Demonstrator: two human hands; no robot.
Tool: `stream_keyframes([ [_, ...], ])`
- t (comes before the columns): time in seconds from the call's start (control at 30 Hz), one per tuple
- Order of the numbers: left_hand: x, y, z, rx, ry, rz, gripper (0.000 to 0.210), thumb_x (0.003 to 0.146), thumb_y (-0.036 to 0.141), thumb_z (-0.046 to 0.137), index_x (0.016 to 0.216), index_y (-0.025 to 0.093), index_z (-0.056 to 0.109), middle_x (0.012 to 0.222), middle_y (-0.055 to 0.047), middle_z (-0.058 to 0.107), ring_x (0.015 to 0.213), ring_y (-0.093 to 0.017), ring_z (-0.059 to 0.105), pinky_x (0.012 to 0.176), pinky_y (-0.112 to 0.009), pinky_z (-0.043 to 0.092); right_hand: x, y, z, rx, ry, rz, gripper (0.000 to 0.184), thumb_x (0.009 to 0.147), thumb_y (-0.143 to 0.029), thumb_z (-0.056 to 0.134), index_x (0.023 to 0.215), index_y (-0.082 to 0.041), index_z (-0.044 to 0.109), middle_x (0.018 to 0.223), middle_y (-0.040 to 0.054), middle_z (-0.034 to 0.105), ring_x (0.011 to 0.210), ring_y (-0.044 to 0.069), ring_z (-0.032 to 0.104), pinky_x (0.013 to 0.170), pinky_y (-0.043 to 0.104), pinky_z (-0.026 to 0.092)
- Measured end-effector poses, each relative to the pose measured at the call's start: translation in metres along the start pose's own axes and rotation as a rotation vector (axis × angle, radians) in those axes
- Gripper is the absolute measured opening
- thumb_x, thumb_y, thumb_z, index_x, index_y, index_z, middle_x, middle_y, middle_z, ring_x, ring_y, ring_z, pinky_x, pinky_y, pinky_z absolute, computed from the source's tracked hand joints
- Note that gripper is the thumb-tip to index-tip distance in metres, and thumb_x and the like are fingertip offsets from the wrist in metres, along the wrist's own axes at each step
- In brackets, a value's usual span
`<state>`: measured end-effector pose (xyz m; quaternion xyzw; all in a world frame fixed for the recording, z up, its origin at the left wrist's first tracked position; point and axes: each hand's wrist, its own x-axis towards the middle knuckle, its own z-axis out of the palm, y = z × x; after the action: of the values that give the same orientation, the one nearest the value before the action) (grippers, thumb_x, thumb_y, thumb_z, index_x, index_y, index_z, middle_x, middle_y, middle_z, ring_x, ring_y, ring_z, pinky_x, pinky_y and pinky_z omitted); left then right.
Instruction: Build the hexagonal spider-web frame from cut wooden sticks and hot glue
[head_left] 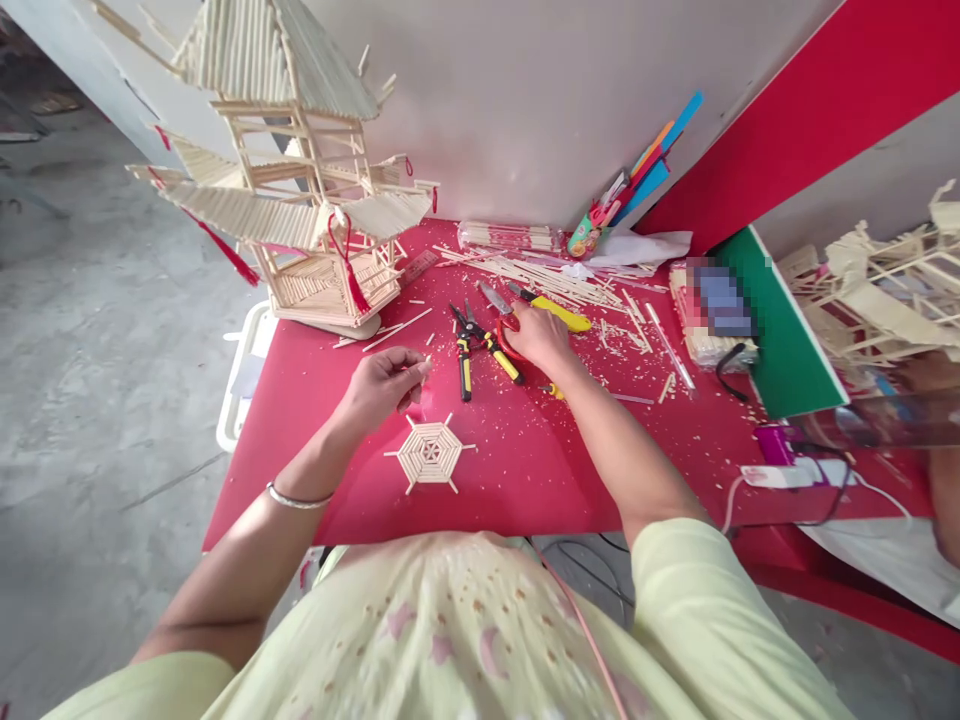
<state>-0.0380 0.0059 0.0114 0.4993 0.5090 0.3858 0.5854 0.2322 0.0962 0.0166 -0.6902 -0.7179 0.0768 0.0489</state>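
Observation:
My left hand (386,385) hovers over the red tabletop (337,400), closed in a pinch on a small pale piece of stick (428,364). Below it lies a flat six-sided web of wooden sticks (430,452), with spokes poking out at the corners. My right hand (541,337) is closed around the red handle of scissors (493,296), whose blades point away to the left. Beside them rest cutters (480,345) with yellow-and-black handles, spread apart. A yellow utility knife (562,312) lies just behind my right hand.
A tall stick pagoda (300,210) with red tassels stands at the back left. Loose sticks (555,280) and shavings litter the back right. Further right are a pen cup (587,232), a green panel (787,330) and a power strip (795,473). Another person's arm (945,480) shows at the right edge.

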Motion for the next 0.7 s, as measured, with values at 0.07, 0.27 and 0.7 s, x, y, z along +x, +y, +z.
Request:
stream_keyframes([
  [0.07,-0.016,-0.005,-0.015,0.074,-0.003,-0.048,0.038,0.086,0.054,0.074,0.081,0.018,0.062,0.052,0.001,0.059,0.041,-0.008,0.046,0.042,-0.021,0.034,-0.014,-0.004,0.0,0.0,0.075,-0.072,0.046,0.095,-0.034,0.068,0.135,-0.012,0.064,0.119,0.0227,0.072,0.111,0.036,0.065,0.094,0.046,0.048],
  [0.27,-0.056,-0.024,-0.048,0.449,-0.073,-0.17,0.041,0.088,0.054,0.069,0.073,0.016,0.068,0.056,0.001,0.06,0.05,-0.009,0.048,0.049,-0.021,0.036,-0.134,-0.039,0.006,0.392,0.072,-0.477,0.024,0.103,-0.038,0.06,0.117,-0.023,0.072,0.108,0.0077,0.074,0.102,0.024,0.067,0.094,0.04,0.054],
  [0.7,-0.05,-0.042,-0.036,0.632,-0.172,-0.173,0.03,0.085,0.041,0.066,0.07,0.016,0.073,0.053,0.001,0.064,0.051,-0.011,0.058,0.052,-0.021,0.04,-0.207,-0.053,0.087,0.413,0.124,-0.517,0.037,0.096,-0.04,0.07,0.13,-0.026,0.069,0.138,0.0126,0.062,0.127,0.029,0.057,0.106,0.049,0.049],
])
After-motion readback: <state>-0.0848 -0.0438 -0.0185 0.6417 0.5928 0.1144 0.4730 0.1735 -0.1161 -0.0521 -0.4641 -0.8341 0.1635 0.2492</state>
